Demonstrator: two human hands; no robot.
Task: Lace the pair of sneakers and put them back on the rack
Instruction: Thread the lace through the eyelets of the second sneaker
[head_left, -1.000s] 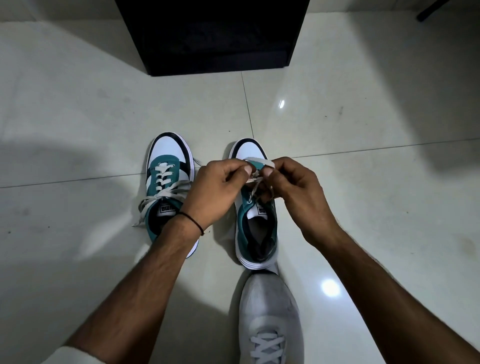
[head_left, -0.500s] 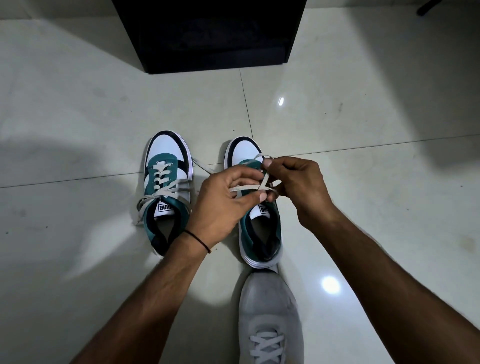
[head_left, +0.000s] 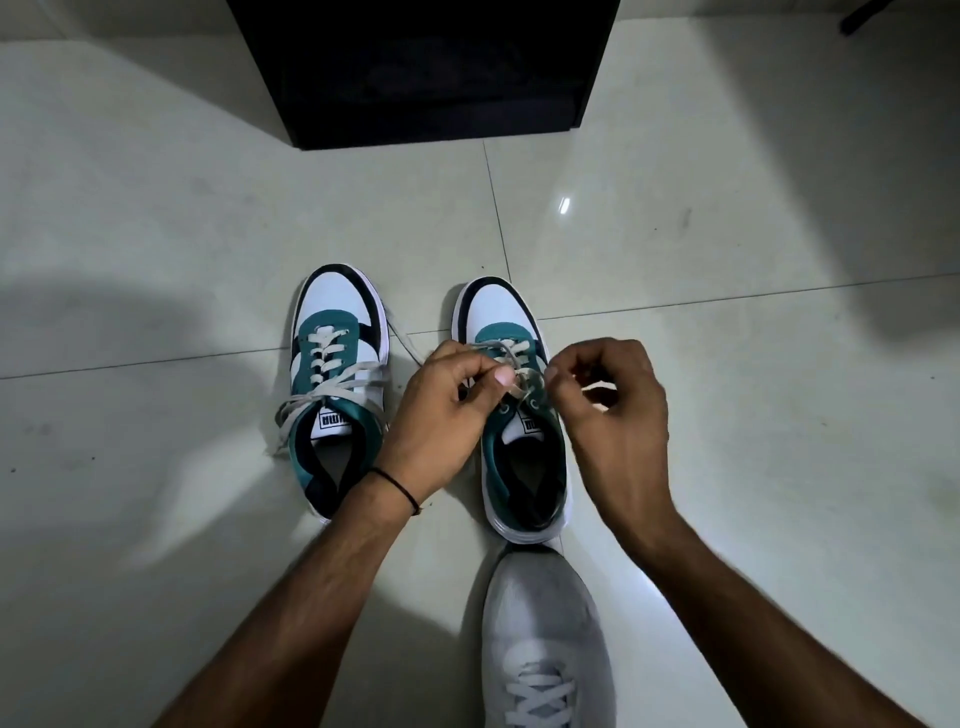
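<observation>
Lacing the right-hand sneaker (head_left: 524, 415), which stands on the tiled floor (head_left: 156, 234) beside its laced mate (head_left: 337, 384), both well short of the dark rack (head_left: 426, 73). My left hand (head_left: 441, 415) pinches the white lace (head_left: 511, 364) between thumb and forefinger just above the upper eyelets; my right hand (head_left: 608, 410) is curled at the lace's other side, its grip hidden. To do this well, I should keep both ends evenly tensioned, flat and untwisted, before threading the next eyelet.
</observation>
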